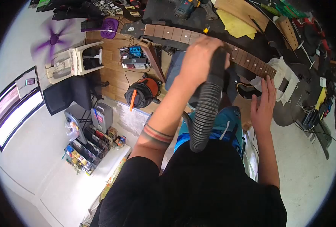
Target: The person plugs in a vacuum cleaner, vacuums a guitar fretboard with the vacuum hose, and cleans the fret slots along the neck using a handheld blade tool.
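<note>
My left hand (200, 58) is closed around the end of a black ribbed vacuum hose (207, 109), right over the guitar neck. The neck's brown fretboard (251, 62) with pale dot inlays runs across the bench, its dark headstock (133, 28) at the left. My right hand (264, 106) has its fingers stretched out, the tips touching the body end of the fretboard. Beside them, white paper (287, 77) covers part of the dark guitar body (283, 113). The hose's mouth is hidden by my left hand.
An orange and black vacuum cleaner (142, 92) stands on the wooden floor. On the bench lie a cordless drill (185, 8), yellow sandpaper (234, 24) and loose cables. To the left are a purple fan (53, 39), an upturned white plastic chair (67, 64) and a black chair (67, 94).
</note>
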Tool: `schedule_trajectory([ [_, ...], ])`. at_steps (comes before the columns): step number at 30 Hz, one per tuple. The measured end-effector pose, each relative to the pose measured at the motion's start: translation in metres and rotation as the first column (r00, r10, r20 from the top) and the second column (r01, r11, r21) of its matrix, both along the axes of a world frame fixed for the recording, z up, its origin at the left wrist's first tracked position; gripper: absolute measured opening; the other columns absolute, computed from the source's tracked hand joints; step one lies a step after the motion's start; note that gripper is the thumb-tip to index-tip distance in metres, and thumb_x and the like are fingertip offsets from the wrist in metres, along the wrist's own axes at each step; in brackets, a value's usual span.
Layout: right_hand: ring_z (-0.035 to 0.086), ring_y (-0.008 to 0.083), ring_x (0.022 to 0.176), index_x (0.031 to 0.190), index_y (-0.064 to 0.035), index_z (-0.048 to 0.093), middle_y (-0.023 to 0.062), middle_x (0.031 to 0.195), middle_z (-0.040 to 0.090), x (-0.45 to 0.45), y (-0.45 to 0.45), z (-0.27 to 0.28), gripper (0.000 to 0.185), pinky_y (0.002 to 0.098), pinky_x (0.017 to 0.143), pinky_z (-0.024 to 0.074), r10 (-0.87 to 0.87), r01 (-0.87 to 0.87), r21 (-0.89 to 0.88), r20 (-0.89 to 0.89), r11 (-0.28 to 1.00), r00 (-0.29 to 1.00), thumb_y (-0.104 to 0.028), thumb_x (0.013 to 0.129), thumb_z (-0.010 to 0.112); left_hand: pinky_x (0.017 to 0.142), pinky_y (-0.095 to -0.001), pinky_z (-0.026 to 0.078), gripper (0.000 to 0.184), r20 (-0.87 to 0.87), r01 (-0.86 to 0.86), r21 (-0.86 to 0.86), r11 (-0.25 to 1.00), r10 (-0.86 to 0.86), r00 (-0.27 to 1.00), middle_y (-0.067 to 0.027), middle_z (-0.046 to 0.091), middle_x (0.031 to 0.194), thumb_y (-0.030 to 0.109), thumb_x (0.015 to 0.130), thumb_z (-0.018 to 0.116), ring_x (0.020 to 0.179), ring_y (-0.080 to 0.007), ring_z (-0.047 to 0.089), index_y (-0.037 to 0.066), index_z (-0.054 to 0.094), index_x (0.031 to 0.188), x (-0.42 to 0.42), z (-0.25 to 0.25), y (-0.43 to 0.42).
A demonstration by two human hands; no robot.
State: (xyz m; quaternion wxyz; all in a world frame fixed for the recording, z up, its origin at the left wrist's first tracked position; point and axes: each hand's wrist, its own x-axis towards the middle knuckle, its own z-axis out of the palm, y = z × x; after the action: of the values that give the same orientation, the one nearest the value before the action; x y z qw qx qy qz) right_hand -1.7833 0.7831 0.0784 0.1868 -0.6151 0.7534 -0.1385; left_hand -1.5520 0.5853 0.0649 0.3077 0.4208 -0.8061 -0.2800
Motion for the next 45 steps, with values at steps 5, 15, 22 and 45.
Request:
schedule_trajectory([
  [5, 0.03, 0.0408, 0.167, 0.167, -0.0041, 0.043, 0.0173, 0.177, 0.037, 0.002, 0.001, -0.004, 0.067, 0.0585, 0.136, 0.0224, 0.023, -0.023, -0.007, 0.025, 1.0, 0.999, -0.008, 0.104, 0.064, 0.089, -0.0453, 0.062, 0.03, 0.122, -0.208, 0.004, 0.978, 0.206, 0.971, -0.0175, 0.079, 0.098, 0.028, 0.082, 0.088, 0.098, -0.039, 0.077, 0.008, 0.08, 0.104, 0.075, -0.003, -0.036],
  [15, 0.029, 0.0414, 0.167, 0.168, -0.0032, 0.042, 0.0182, 0.177, 0.037, 0.005, 0.003, -0.006, 0.07, 0.0586, 0.136, 0.0217, 0.01, -0.01, 0.008, 0.029, 1.0, 1.0, -0.007, 0.102, 0.065, 0.089, -0.0318, 0.057, 0.028, 0.118, -0.446, 0.184, 0.876, 0.431, 0.895, -0.0074, 0.081, 0.096, 0.029, 0.1, 0.084, 0.091, -0.0154, 0.073, 0.004, 0.081, 0.113, 0.149, 0.006, -0.075],
  [22, 0.03, 0.0417, 0.167, 0.167, -0.0026, 0.042, 0.0188, 0.177, 0.037, -0.002, 0.008, -0.007, 0.07, 0.0581, 0.136, 0.0224, 0.01, -0.01, 0.002, 0.016, 1.0, 1.0, -0.006, 0.101, 0.065, 0.087, -0.033, 0.058, 0.037, 0.111, -0.474, 0.161, 0.866, 0.461, 0.88, -0.0077, 0.082, 0.096, 0.037, 0.1, 0.085, 0.089, -0.0167, 0.075, 0.004, 0.081, 0.113, 0.16, -0.001, -0.078],
  [45, 0.033, 0.0421, 0.165, 0.165, -0.0024, 0.046, 0.0192, 0.175, 0.039, 0.004, 0.008, -0.006, 0.071, 0.0592, 0.137, 0.0235, 0.028, -0.028, 0.003, 0.037, 1.0, 0.999, -0.003, 0.096, 0.067, 0.095, -0.0404, 0.059, 0.03, -0.034, -0.067, 0.107, 0.992, 0.071, 0.997, -0.0166, 0.081, 0.111, 0.015, 0.089, 0.085, 0.102, -0.0323, 0.077, 0.002, 0.079, 0.115, 0.05, 0.008, 0.026],
])
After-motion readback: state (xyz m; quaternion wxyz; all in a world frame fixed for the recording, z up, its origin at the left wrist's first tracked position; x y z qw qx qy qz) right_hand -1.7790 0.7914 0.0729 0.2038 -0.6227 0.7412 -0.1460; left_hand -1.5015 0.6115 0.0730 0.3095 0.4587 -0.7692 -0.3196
